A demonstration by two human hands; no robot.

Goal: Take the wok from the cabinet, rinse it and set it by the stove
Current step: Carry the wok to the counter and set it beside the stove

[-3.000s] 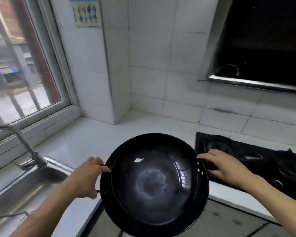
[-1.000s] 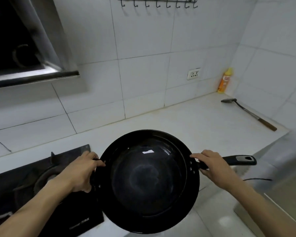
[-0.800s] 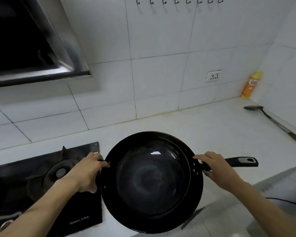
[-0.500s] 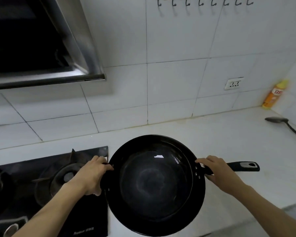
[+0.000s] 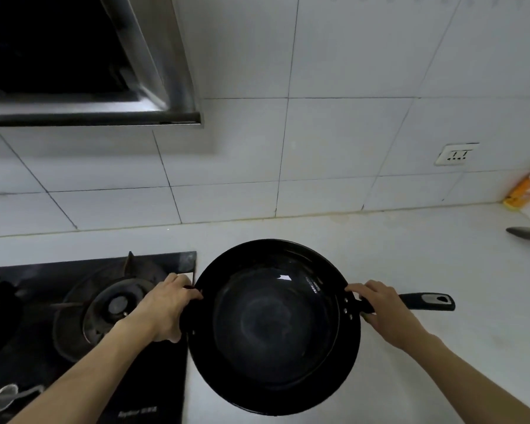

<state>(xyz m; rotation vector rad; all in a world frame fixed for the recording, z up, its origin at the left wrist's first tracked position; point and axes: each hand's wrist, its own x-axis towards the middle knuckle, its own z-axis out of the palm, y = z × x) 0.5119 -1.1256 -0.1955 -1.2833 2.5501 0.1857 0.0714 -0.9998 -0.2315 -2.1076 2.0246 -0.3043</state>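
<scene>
The wok (image 5: 273,325) is in both of the person's hands, held level over the white counter (image 5: 380,246) just to the right of the stove (image 5: 83,307). Its left rim overlaps the stove's right edge by a sliver, and the rest of the bowl hangs above bare counter near the front edge. I can't tell whether the bottom is already touching the counter or a little above it.

The left hand (image 5: 162,310) is curled round the small side grip on the wok's left rim, with the thumb over the top edge. The right hand (image 5: 383,310) is wrapped round the root of the long handle (image 5: 426,301), right where it meets the rivets. Both are closed firmly on the pan, nothing loose about either.

What matters for setting it down is how the pan lies. The long handle runs straight out to the right, roughly parallel with the counter's front edge and pointing away from the burner (image 5: 117,304). So the wok's long line goes left to right between the two hands, with the bowl between them. The left hand is the nearer to the stove, over its right edge.

By the look of it this is the last part of the job, lowering the wok straight down where it is. A spoon (image 5: 527,232) and an orange bottle (image 5: 527,186) sit at the counter's far right edge, well clear of the handle.
</scene>
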